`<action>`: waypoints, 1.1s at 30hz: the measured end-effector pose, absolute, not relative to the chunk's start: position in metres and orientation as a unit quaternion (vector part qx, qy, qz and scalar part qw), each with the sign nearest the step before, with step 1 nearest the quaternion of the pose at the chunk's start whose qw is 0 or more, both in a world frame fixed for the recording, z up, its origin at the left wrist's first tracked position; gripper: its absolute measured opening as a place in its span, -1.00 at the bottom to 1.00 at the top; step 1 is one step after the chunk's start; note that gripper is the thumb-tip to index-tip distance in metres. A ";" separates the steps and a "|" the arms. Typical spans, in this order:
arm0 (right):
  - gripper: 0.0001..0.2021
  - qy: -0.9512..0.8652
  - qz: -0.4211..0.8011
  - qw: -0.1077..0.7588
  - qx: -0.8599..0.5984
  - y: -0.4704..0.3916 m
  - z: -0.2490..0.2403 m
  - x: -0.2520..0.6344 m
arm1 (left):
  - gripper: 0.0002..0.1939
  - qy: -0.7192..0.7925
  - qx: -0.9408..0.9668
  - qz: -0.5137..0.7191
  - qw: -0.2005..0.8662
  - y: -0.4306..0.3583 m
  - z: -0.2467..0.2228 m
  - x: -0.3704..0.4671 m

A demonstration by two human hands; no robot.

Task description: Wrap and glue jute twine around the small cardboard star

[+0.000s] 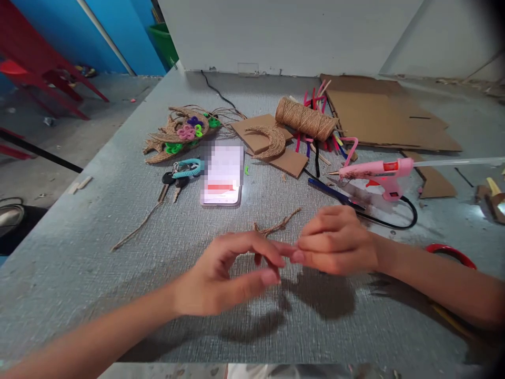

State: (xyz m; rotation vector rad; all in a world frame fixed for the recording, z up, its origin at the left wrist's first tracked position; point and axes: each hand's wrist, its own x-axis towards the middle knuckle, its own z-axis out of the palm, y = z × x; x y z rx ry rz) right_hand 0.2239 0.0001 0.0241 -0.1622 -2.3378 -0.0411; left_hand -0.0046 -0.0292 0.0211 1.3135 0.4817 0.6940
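My left hand (pixel 232 271) is held above the table with its fingers curved and apart, thumb separate, and nothing shows in its grasp. One of its fingers reaches across to my right hand (pixel 335 239), whose fingers are curled in. The right thumb and forefinger press together at that fingertip; anything tiny between them is hidden. Just beyond both hands lies a short piece of jute twine (pixel 282 225) on the grey table (pixel 158 284).
Farther back are a lit phone (pixel 223 176), keys (pixel 168 181), a twine crescent (pixel 272 142), a twine spool (pixel 305 118), and a flower-trimmed twine piece (pixel 181 131). At right lie a pink glue gun (pixel 379 176), cardboard (pixel 379 116), a blue pen (pixel 335 193) and a red-handled tool (pixel 452 252).
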 end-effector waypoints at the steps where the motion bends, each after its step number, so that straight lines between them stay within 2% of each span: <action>1: -0.92 -0.920 -0.035 0.387 -0.046 -0.002 0.025 0.223 | -0.89 0.233 0.626 0.314 0.675 -0.031 0.022 -0.005; 4: -0.92 -0.934 -0.056 0.354 -0.010 -0.005 0.023 0.223 | -0.85 0.292 0.690 0.333 0.572 -0.028 0.020 -0.005; 7: -0.93 -0.950 -0.007 0.306 -0.062 -0.003 0.015 0.226 | -0.83 0.381 0.753 0.366 0.392 -0.011 0.016 -0.011; 9: -0.87 -0.950 0.024 0.287 -0.124 0.001 0.009 0.227 | -0.87 0.390 0.823 0.321 0.261 0.003 0.016 -0.017; 13: -0.75 -0.933 0.042 0.275 -0.227 0.004 -0.001 0.226 | -0.66 0.308 0.927 0.156 0.147 0.016 0.018 -0.028; 16: -0.74 -0.927 0.057 0.271 -0.254 0.002 -0.005 0.224 | -0.55 0.305 0.943 0.076 0.111 0.016 0.018 -0.031; 20: -0.74 -0.929 0.076 0.266 -0.246 0.000 -0.008 0.224 | -0.73 0.306 0.945 0.038 0.107 0.013 0.013 -0.027; 22: -0.74 -0.929 0.078 0.266 -0.244 0.000 -0.009 0.224 | -0.78 0.299 0.946 0.042 0.114 0.011 0.008 -0.023; 27: -0.67 -0.921 0.112 0.261 -0.267 -0.001 -0.012 0.225 | -0.67 0.308 0.940 0.092 0.115 -0.002 -0.004 -0.009; 33: -0.80 -0.860 0.222 0.293 -0.354 0.001 -0.016 0.228 | -0.51 0.325 0.924 0.169 0.111 -0.017 -0.013 -0.001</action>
